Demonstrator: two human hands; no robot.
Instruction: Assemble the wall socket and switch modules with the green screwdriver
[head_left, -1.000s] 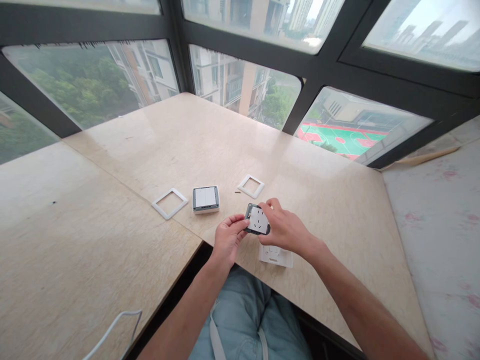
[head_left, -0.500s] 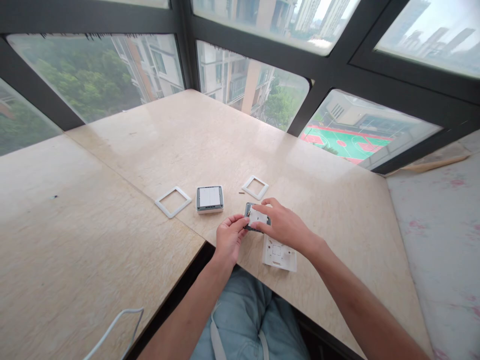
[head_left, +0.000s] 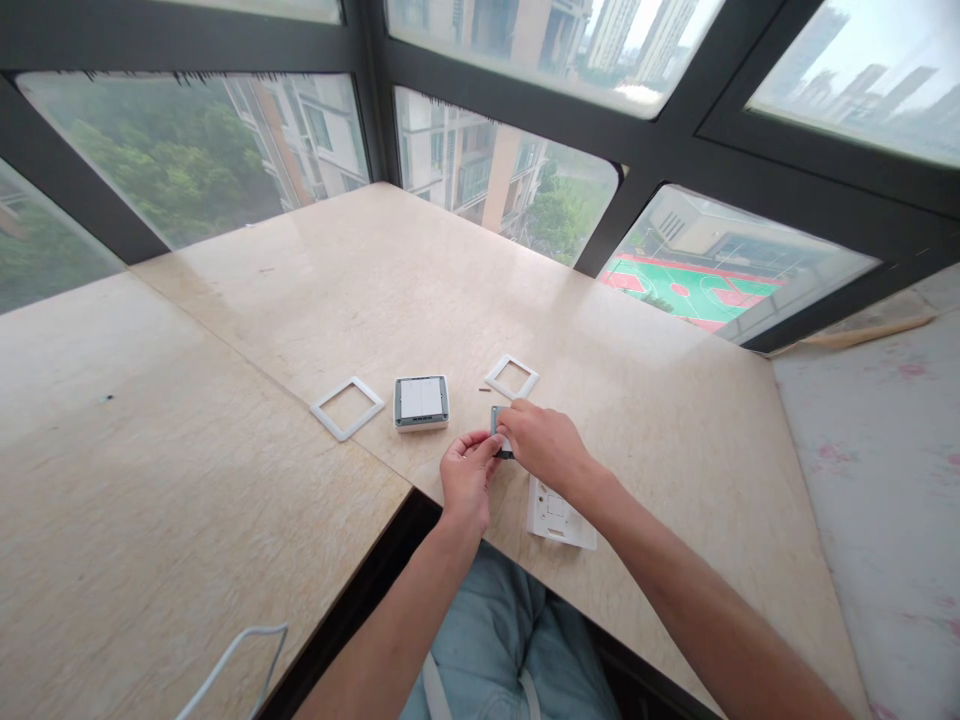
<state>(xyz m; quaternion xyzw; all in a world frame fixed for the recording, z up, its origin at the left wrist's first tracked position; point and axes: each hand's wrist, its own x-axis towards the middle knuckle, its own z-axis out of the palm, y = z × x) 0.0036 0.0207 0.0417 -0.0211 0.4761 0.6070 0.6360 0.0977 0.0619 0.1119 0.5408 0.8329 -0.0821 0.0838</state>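
Note:
A grey-edged wall switch module (head_left: 496,416) is low over the table, mostly covered by my fingers. My left hand (head_left: 466,482) pinches its near left edge. Across its top lies my right hand (head_left: 551,446), fingers drawn together at the module's left side; whatever is in their tips is hidden. Below the right wrist sits an open white back box (head_left: 556,520). A switch with white rockers, mounted in its box (head_left: 421,402), stands to the left of my hands. Two white cover frames lie flat: one frame (head_left: 325,424) farther left, the other frame (head_left: 525,364) just beyond my right hand.
A small thin brown piece (head_left: 484,389) lies beside the right-hand frame. The marble-patterned table (head_left: 225,440) has a corner cut in at my lap. A white cable (head_left: 225,655) runs at the lower left. Dark-framed windows (head_left: 487,75) border the far side.
My right hand has shifted left over the switch module, and its spread fingers have closed together near the left edge. The left hand keeps its hold. The module's white face is now mostly covered.

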